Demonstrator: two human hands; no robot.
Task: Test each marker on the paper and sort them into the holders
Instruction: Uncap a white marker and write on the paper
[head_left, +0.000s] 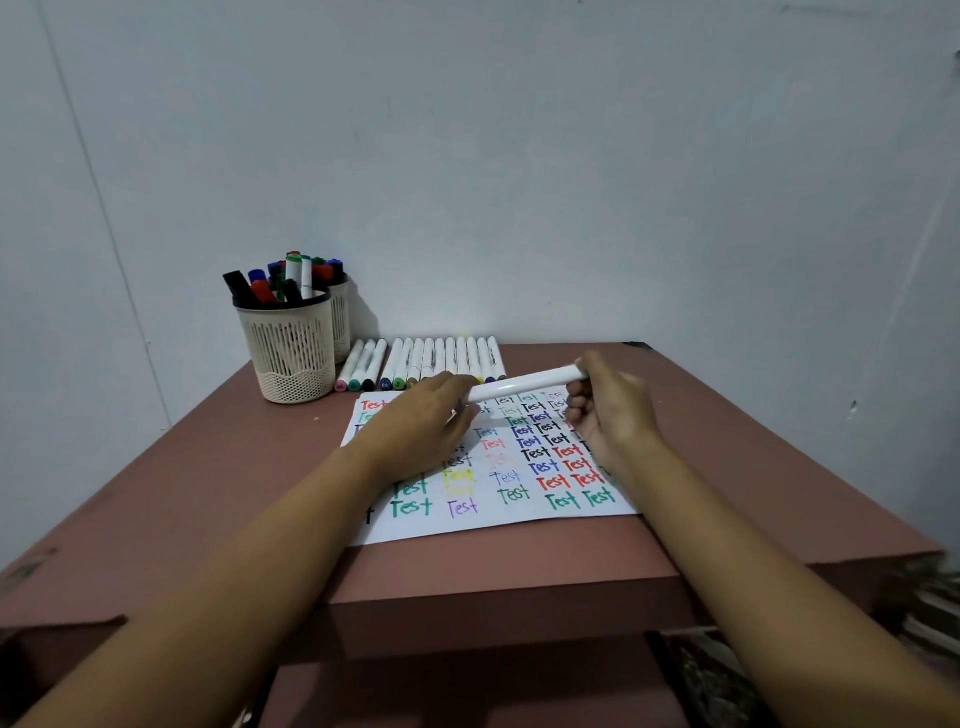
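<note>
A white marker (524, 385) is held level at mid-frame above the paper (498, 519), the left hand (421, 421) and right hand (608, 410) each pinching one end. It looks light, stiff and smooth; grip barrel and cap firmly. Its colour and cap seam are hidden by the fingers.

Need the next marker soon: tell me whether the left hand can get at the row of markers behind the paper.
Probably yes. The left hand sits just in front of the row, with nothing between them, but it grips one end of a marker it shares with the right hand, so it must let go first.
</note>
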